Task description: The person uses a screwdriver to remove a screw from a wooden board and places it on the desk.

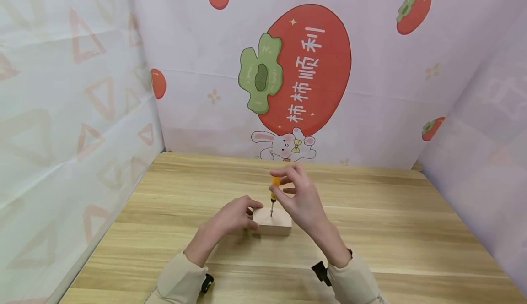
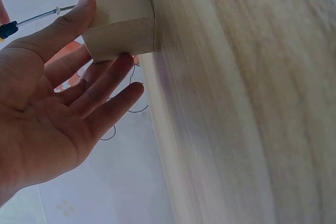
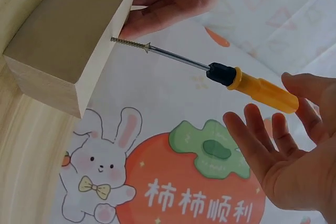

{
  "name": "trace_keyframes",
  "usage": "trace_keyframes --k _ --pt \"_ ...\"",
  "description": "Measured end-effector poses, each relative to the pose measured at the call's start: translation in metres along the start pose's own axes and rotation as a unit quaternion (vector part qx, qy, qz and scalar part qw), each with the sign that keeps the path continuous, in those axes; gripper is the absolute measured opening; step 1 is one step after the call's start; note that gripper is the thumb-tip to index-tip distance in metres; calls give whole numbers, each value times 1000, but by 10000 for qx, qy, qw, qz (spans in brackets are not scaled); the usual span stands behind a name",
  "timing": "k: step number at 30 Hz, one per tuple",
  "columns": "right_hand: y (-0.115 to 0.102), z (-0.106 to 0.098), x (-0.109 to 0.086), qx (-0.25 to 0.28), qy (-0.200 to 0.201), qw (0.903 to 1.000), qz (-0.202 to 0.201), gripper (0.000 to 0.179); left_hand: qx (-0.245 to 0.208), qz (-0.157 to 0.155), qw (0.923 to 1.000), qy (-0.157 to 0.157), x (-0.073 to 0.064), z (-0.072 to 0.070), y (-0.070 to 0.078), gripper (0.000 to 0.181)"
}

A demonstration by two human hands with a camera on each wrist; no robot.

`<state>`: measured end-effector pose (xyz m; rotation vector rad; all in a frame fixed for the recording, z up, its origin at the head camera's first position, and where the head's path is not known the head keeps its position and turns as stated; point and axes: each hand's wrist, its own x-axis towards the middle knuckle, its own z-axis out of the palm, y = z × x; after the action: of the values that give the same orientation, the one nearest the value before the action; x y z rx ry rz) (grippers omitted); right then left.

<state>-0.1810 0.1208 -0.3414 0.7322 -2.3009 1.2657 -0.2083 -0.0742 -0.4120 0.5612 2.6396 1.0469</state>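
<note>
A pale wooden block (image 1: 271, 229) lies on the table. My left hand (image 1: 231, 216) grips its left end, thumb on the near side and fingers round the far side; the left wrist view shows the thumb (image 2: 79, 19) along the block's edge. A screw (image 3: 131, 44) stands upright with its point at the block's top face, most of its thread showing. The tip of a screwdriver (image 3: 262, 93) with a yellow handle and black collar meets the screw's head. My right hand (image 1: 302, 199) holds the handle's upper end between thumb and fingertips, the other fingers spread loosely.
The wood-grain table (image 1: 370, 230) spreads around the block. Behind it hangs a white cloth (image 1: 383, 89) printed with persimmons and a rabbit. Another cloth (image 1: 53, 134) closes off the left side, and a pale one (image 1: 490, 157) the right.
</note>
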Motion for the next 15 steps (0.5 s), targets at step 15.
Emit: trace_keyframes --k 15 --pt "5 -1 -1 147 194 9996 -156 29 57 36 10000 48 2 2 -3 53"
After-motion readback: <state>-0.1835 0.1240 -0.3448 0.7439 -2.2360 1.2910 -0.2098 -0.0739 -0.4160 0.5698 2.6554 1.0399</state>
